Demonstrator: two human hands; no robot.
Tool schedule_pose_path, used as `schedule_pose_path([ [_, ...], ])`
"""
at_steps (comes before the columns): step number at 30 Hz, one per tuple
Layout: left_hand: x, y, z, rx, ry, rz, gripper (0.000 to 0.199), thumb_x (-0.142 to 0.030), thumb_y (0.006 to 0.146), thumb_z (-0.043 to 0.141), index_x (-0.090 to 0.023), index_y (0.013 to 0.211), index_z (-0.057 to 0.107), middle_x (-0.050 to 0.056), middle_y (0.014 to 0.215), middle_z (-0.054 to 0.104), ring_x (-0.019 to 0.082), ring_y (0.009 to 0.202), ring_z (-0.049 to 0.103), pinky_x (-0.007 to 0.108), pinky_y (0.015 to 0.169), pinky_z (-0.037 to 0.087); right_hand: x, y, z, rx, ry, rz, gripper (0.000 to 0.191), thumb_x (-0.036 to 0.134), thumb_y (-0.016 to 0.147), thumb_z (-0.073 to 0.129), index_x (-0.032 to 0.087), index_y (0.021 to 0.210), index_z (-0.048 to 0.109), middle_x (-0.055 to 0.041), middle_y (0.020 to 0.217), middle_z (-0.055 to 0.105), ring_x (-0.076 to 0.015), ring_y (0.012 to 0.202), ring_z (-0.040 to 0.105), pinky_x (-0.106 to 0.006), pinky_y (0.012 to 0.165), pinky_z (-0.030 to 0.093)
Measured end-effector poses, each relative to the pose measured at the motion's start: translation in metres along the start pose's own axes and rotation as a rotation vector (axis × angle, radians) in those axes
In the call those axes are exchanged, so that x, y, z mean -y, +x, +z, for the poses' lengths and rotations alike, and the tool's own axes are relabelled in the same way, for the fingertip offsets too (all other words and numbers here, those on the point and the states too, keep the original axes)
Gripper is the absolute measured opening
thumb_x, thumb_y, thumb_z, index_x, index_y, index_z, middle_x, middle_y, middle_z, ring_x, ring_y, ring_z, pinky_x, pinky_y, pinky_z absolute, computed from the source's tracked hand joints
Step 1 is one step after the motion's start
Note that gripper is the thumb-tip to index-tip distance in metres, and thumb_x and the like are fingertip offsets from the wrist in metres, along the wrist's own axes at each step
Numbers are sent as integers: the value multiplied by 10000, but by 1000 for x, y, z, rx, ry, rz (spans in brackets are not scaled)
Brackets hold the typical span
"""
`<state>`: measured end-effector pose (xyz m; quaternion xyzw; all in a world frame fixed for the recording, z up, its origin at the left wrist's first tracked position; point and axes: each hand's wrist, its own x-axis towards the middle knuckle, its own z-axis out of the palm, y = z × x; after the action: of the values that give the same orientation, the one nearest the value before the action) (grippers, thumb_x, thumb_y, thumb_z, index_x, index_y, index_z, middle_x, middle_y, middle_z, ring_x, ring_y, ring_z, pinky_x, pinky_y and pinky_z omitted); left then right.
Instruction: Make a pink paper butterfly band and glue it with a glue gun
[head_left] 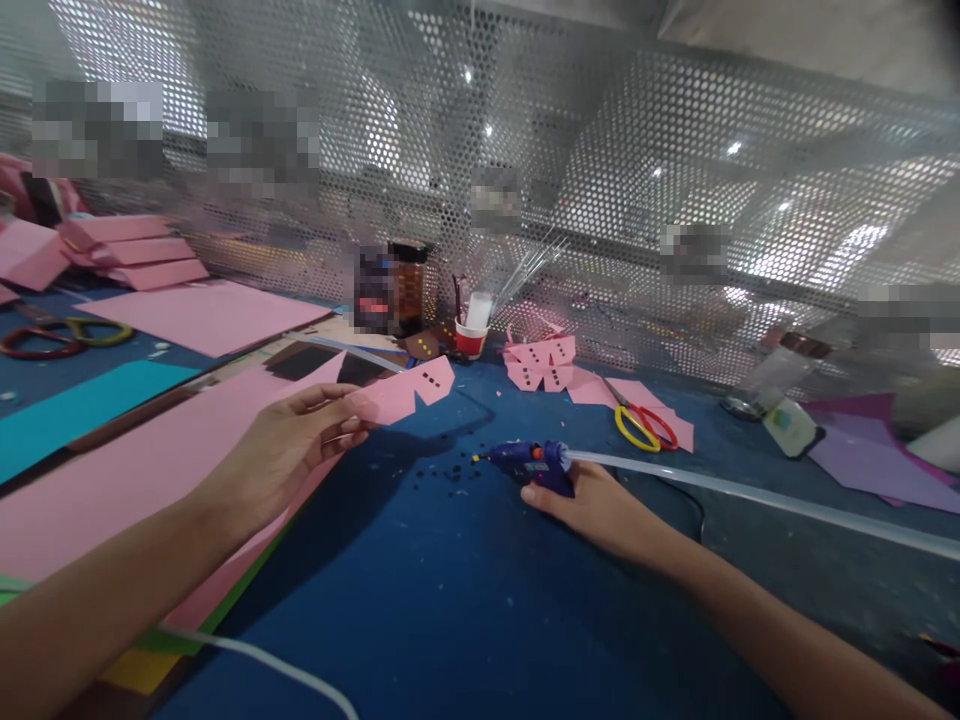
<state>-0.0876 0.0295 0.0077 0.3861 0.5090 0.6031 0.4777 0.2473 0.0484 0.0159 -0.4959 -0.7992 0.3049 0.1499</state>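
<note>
Between the thumb and fingers of my left hand (289, 455) is a pink paper cutout (401, 393) with a notch in its lower edge and a few small black squares near its right end. My right hand (600, 505) is wrapped round the handle of a blue glue gun (525, 457). Its nozzle points left, and a long translucent glue stick (720, 487) runs out of its back to the right. Small black paper bits (454, 472) lie scattered on the blue table (450, 610) by the nozzle. Behind them is a pink folded paper piece (540, 362) with similar black squares.
Red-and-yellow-handled scissors (645, 425) lie at right, near a clear jar (780, 375) and purple paper (885, 450). A red-and-white cup (471, 338) and a dark-lidded jar (411, 285) stand at the back. Large pink sheets (112, 490) cover the left, with more scissors (64, 335). Perforated metal mesh (600, 170) rises behind.
</note>
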Motion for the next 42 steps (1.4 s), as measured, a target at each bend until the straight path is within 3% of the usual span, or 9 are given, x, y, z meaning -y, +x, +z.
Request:
schedule_pose_path([
  [8, -2, -3, 5, 4, -15, -26, 207, -299, 721, 806, -194, 875, 716, 36, 883, 711, 132, 799, 665, 168, 691, 569, -4, -2, 3, -33, 60, -7, 483, 503, 900, 560, 190, 1263, 618, -83, 1051, 720, -272, 983, 658, -418, 902, 489],
  [14, -7, -8, 9, -9, -26, -19, 238, -278, 682, 830, -184, 865, 712, 39, 860, 715, 139, 785, 664, 195, 683, 566, -3, -1, 3, -54, -5, -33, 480, 515, 894, 559, 178, 1228, 631, -104, 1161, 688, -289, 1089, 620, -443, 980, 447],
  [29, -6, -9, 9, 1, -14, -22, 234, -295, 701, 811, -191, 884, 708, 41, 883, 740, 148, 798, 681, 220, 719, 569, 0, -1, 2, -40, -21, -33, 498, 511, 887, 560, 180, 1254, 621, -116, 1203, 676, -310, 1122, 606, -463, 983, 447],
  [37, -4, -7, 7, 18, -11, -25, 215, -297, 722, 804, -199, 888, 709, 28, 886, 730, 129, 800, 675, 185, 712, 559, 1, -4, -3, -3, 24, -21, 471, 528, 889, 551, 191, 1197, 662, -75, 948, 725, -271, 919, 658, -409, 866, 498],
  [42, -5, -7, 8, -4, -2, -25, 220, -306, 723, 804, -195, 888, 710, 31, 885, 722, 129, 789, 669, 186, 696, 559, 0, -8, -6, 41, 1, -49, 515, 565, 862, 576, 218, 1236, 646, -79, 1107, 701, -288, 1046, 629, -447, 948, 468],
])
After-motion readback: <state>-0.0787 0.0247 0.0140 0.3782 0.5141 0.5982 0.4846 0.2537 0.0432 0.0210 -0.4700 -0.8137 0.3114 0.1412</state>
